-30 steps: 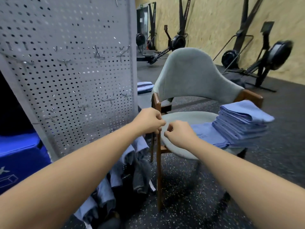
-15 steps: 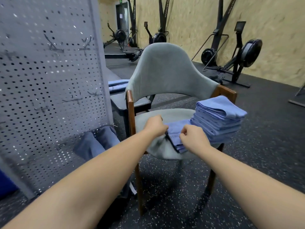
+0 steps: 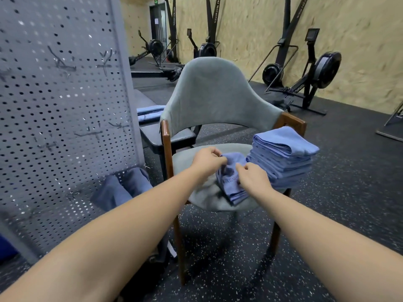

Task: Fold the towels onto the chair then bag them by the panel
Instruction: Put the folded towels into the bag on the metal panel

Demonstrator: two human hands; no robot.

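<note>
Head camera: at the centre of the frame we hold a crumpled blue towel point(image 3: 231, 184) on the seat of the grey chair point(image 3: 216, 99). Our left hand point(image 3: 207, 160) pinches its upper edge, and our right hand point(image 3: 253, 179) curls onto its right side. A stack of folded towels point(image 3: 283, 158) sits just right of it. The perforated panel point(image 3: 61, 105) fills the left of the frame.

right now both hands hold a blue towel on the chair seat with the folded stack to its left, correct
No: the head view shows the folded stack to the right of the blue towel. The left hand and right hand do hold it on the chair seat.
</note>
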